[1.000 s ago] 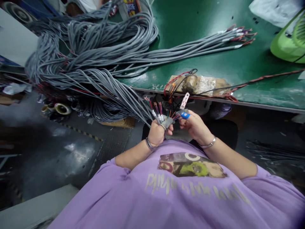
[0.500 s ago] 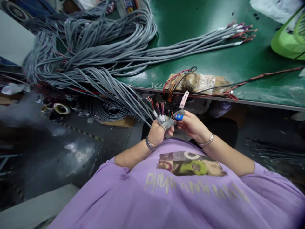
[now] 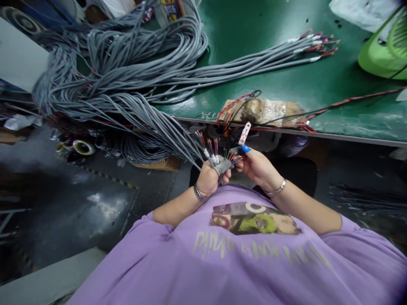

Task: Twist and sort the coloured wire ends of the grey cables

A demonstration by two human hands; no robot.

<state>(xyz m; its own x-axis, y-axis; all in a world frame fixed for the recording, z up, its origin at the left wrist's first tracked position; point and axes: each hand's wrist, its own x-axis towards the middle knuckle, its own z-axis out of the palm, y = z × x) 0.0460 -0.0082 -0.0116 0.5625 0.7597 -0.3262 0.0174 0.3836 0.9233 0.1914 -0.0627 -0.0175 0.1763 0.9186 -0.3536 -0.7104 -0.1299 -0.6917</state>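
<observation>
Near my waist, my left hand [image 3: 210,178] is closed around a bunch of grey cables [image 3: 187,146], its thumb wrapped in a grey cover. White-collared cable ends [image 3: 213,158] with several coloured cores stick up above this hand. One cable's thin coloured wires [image 3: 234,158] fan out between the two hands. My right hand [image 3: 260,169] is at these wires, fingers curled against them, with blue tape [image 3: 245,148] on one digit. Its fingertips are partly hidden, so the exact grip is hard to see.
A large heap of grey cable [image 3: 127,63] covers the left of the green table [image 3: 273,21], with stripped ends lying rightward. At the table's front edge is a taped wooden block [image 3: 276,111] with red and black leads. A green basket [image 3: 378,55] stands at right.
My right thumb and finger have shifted slightly up, and the coloured wires are more spread out and visible. My left hand keeps its hold on the cables. The view has tilted slightly.
</observation>
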